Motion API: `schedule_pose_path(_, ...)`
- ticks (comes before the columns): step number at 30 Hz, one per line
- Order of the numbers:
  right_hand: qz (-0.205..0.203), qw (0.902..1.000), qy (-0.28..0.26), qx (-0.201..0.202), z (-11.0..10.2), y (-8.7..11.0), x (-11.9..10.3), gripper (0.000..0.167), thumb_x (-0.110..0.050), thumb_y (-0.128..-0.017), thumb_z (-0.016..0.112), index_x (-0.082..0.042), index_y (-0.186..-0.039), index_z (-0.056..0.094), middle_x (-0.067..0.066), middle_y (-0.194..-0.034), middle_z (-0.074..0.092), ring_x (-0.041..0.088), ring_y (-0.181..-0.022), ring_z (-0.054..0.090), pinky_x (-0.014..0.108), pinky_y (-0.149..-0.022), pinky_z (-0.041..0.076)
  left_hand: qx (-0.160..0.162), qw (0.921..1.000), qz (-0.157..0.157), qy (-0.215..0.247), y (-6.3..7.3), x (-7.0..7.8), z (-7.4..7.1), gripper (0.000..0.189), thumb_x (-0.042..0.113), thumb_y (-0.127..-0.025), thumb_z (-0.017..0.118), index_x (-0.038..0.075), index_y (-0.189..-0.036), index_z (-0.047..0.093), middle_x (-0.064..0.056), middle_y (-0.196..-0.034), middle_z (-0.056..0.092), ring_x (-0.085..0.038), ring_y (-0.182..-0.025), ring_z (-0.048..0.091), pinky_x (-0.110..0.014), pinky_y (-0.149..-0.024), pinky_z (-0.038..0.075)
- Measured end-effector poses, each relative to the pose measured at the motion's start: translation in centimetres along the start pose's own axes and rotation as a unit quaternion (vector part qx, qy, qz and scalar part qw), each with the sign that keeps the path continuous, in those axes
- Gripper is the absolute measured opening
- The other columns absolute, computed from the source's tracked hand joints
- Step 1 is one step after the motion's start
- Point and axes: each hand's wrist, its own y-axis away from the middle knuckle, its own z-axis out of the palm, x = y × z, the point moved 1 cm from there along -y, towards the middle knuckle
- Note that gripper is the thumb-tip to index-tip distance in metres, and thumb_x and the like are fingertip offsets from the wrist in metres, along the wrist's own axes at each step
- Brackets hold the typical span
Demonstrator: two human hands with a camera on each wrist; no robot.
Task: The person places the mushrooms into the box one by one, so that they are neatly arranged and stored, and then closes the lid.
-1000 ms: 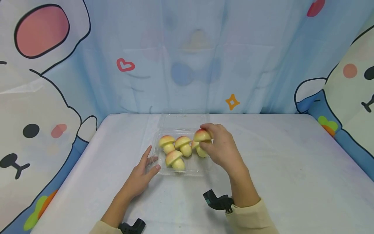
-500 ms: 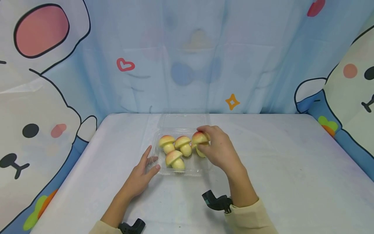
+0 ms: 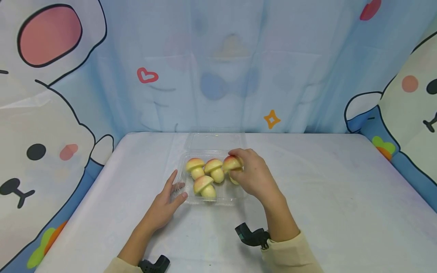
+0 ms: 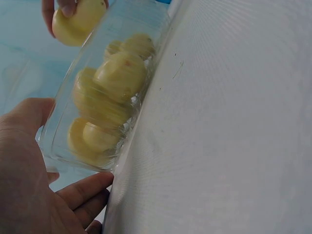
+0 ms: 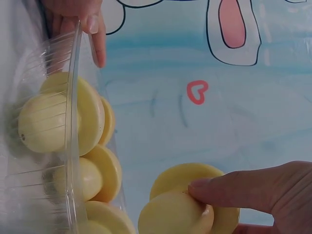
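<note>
My right hand (image 3: 257, 176) pinches a yellow toy mushroom (image 3: 232, 162) with a reddish cap between thumb and fingers, over the right part of a clear plastic box (image 3: 228, 195). In the right wrist view the held mushroom (image 5: 175, 214) shows its rounded stem, with the thumb against it. Several like mushrooms (image 3: 214, 170) lie in the box; one beneath the right hand is mostly hidden. My left hand (image 3: 165, 204) rests at the box's left end, fingers and thumb spread. The left wrist view has the left thumb (image 4: 31, 113) and fingers at the box's corner.
The box's clear lid (image 3: 215, 141) lies folded back toward the table's far edge. White cloth covers the table (image 3: 341, 197). Behind it hangs a blue curtain (image 3: 290, 76) with cartoon animals. Black wrist cameras (image 3: 252, 236) sit below both hands.
My right hand has moved slightly left and down with the mushroom, which now overlaps more of the mushroom under it. The left hand and the box stay in place.
</note>
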Motion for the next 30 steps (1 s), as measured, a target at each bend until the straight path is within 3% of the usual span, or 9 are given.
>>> schedule_pose_path(25,-0.012,0.9972,0.027,-0.069,1.4,-0.5,0.2,0.048,-0.002,-0.084,0.073,-0.004,-0.131,0.068,0.017,-0.120,0.067,0.029,-0.102,0.063,0.048,-0.091,0.053,0.001,1.0000,-0.004,-0.001,0.1,0.1,0.1,0.080,0.041,-0.105,0.058,0.032,-0.167,0.009,-0.010,-0.156,0.053,-0.041,-0.154,0.033,-0.070,-0.122,0.019)
schedule_pose_path(30,-0.012,0.9955,0.029,-0.090,1.5,-0.4,0.3,0.046,-0.002,-0.083,0.075,-0.004,-0.128,0.069,0.017,-0.126,0.068,0.031,-0.111,0.063,0.050,-0.096,0.052,0.002,1.0000,0.000,-0.003,0.2,0.2,0.1,0.080,0.040,-0.105,0.058,0.030,-0.168,0.009,-0.011,-0.156,0.053,-0.041,-0.153,0.034,-0.070,-0.122,0.020)
